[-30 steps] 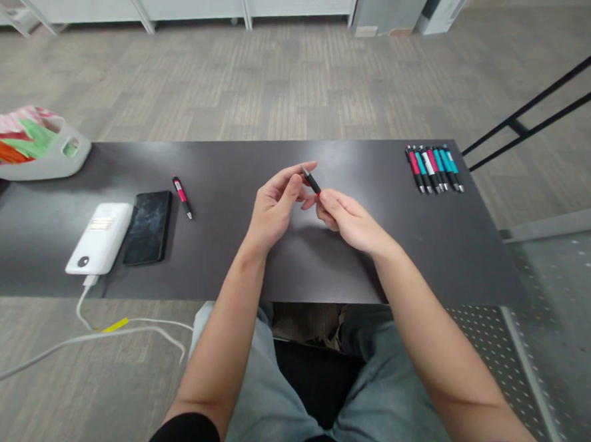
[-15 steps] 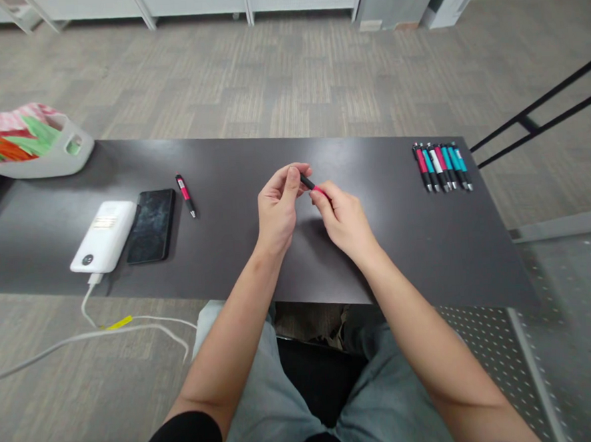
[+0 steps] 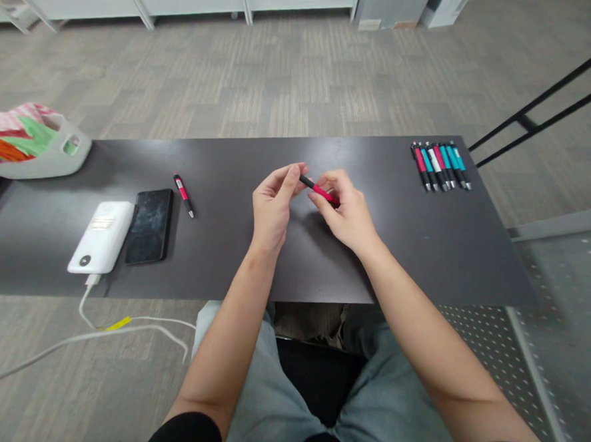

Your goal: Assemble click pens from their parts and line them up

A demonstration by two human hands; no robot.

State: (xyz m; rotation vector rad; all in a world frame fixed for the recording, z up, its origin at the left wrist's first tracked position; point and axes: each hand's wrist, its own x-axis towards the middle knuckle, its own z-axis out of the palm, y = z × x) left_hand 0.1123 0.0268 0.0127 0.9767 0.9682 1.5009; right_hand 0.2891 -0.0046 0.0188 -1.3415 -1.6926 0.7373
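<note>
A red and black pen (image 3: pixel 322 192) is held between both hands above the middle of the dark table. My left hand (image 3: pixel 274 205) pinches its black end between thumb and fingers. On the red part, my right hand (image 3: pixel 343 211) has closed its thumb and fingers. Another red and black pen (image 3: pixel 184 196) lies by itself to the left. At the right end of the table, several pens (image 3: pixel 441 166) in red, teal and white lie side by side in a row.
A black phone (image 3: pixel 150 226) and a white power bank (image 3: pixel 101 237) with a cable lie on the left of the table (image 3: pixel 238 268). A white basket (image 3: pixel 64 158) of colourful items stands at the far left. A black metal frame (image 3: pixel 532 125) is beyond the right edge.
The fingers of my right hand have spread and shifted along the held pen, so more of its red part shows. My left hand keeps its pinch.
</note>
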